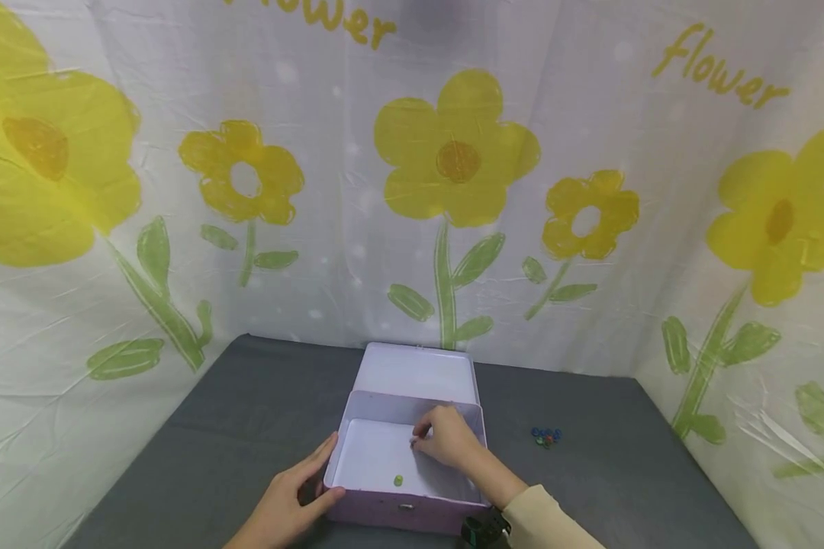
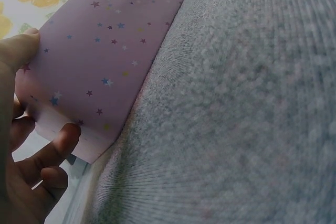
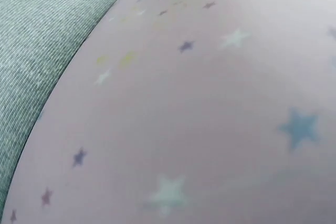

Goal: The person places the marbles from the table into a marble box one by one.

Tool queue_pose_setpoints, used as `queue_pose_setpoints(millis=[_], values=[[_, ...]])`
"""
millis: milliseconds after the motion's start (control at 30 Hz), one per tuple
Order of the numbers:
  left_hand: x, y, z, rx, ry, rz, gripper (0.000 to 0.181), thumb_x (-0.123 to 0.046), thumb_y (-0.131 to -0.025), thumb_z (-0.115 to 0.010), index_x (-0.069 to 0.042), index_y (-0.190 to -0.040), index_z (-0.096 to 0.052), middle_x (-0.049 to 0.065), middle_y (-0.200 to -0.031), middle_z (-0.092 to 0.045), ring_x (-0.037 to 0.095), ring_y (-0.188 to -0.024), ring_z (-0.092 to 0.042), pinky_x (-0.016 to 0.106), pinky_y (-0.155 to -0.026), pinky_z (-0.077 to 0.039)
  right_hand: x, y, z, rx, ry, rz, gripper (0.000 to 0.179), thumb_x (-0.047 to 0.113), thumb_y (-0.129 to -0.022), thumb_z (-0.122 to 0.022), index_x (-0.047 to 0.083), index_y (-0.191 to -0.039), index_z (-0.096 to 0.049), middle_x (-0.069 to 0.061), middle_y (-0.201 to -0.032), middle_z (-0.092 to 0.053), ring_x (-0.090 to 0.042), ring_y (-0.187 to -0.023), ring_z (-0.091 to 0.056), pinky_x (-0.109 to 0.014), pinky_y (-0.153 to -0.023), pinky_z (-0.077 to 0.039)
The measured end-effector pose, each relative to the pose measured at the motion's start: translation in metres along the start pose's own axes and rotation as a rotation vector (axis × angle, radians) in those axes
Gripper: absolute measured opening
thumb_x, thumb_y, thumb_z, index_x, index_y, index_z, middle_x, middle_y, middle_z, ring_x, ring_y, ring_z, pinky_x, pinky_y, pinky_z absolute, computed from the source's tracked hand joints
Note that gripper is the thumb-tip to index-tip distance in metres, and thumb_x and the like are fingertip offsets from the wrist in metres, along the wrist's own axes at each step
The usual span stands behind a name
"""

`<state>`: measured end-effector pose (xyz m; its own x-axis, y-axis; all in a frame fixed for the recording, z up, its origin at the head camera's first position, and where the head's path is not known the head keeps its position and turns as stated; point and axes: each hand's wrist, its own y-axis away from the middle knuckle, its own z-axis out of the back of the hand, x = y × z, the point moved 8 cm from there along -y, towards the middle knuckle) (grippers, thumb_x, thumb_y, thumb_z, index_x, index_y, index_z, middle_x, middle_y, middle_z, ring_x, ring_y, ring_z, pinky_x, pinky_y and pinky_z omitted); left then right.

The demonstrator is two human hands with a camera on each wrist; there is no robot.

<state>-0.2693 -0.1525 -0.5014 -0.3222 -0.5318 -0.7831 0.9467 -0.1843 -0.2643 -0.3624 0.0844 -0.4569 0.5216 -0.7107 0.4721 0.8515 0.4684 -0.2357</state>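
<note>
A lilac tin box (image 1: 378, 512) with printed stars stands on the dark cloth with its lid (image 1: 419, 370) folded back. My left hand (image 1: 284, 496) grips its front left corner, thumb on the front side and fingers along the left side. My right hand (image 1: 446, 438) reaches inside over the white floor, thumb and fingertips pinched together, a small dark piece just showing at the tips; its kind I cannot tell. A green glass marble (image 1: 398, 480) lies on the box floor close to the front wall. Only the starred front wall (image 3: 236, 145) fills the right wrist view, without the hand.
To the right of the box, several blue, green and reddish marbles (image 1: 545, 436) lie in a cluster on the grey cloth (image 1: 590, 465). A metal clasp (image 1: 407, 507) sits on the box front. Behind the table hangs a white curtain (image 1: 343, 290) with yellow flowers.
</note>
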Motion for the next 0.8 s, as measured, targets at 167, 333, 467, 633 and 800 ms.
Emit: queue_pose_setpoints(millis=[167, 333, 467, 633, 800], values=[[-0.001, 0.0, 0.001, -0.02, -0.01, -0.011, 0.079, -0.043, -0.093, -0.083, -0.014, -0.159, -0.05, 0.003, -0.162, -0.048, 0.032, -0.144, -0.05, 0.033, -0.105, -0.053, 0.001, -0.001, 0.005, -0.038, 0.012, 0.016, 0.011, 0.003, -0.083, -0.086, 0.001, -0.093, -0.082, -0.007, -0.087, -0.08, -0.025, -0.085, -0.074, -0.037, -0.074, -0.058], [-0.001, 0.001, 0.001, -0.013, 0.022, -0.002, 0.078, -0.039, -0.093, -0.083, -0.014, -0.159, -0.05, 0.004, -0.163, -0.047, 0.027, -0.143, -0.05, 0.028, -0.104, -0.052, 0.002, 0.0, 0.015, -0.113, -0.036, 0.023, 0.013, 0.001, -0.084, -0.085, 0.0, -0.096, -0.082, -0.011, -0.091, -0.08, -0.013, -0.07, -0.066, -0.029, -0.065, -0.054], [-0.001, 0.001, 0.002, -0.021, 0.015, -0.007, 0.077, -0.04, -0.092, -0.084, -0.016, -0.159, -0.051, 0.004, -0.162, -0.049, 0.011, -0.129, -0.057, 0.022, -0.1, -0.05, 0.002, 0.004, 0.031, -0.213, -0.075, 0.026, 0.014, -0.002, -0.082, -0.086, 0.0, -0.095, -0.083, -0.011, -0.091, -0.081, 0.0, -0.058, -0.049, -0.021, -0.053, -0.045], [-0.001, 0.001, 0.002, 0.0, 0.001, 0.009, 0.079, -0.046, -0.092, -0.082, -0.019, -0.159, -0.051, 0.003, -0.163, -0.048, 0.019, -0.139, -0.054, 0.025, -0.105, -0.049, -0.005, 0.013, 0.043, -0.295, -0.117, -0.014, 0.012, 0.002, -0.084, -0.087, 0.005, -0.094, -0.084, -0.006, -0.087, -0.08, 0.001, -0.051, -0.041, -0.02, -0.046, -0.036], [0.001, 0.001, 0.0, 0.019, 0.037, -0.009, 0.077, -0.041, -0.094, -0.081, -0.015, -0.16, -0.049, 0.01, -0.164, -0.047, 0.003, -0.103, -0.06, 0.019, -0.084, -0.052, -0.011, 0.025, 0.053, -0.363, -0.143, -0.033, 0.01, 0.006, -0.086, -0.087, 0.01, -0.095, -0.084, 0.001, -0.072, -0.073, 0.001, -0.05, -0.038, -0.02, -0.047, -0.033]])
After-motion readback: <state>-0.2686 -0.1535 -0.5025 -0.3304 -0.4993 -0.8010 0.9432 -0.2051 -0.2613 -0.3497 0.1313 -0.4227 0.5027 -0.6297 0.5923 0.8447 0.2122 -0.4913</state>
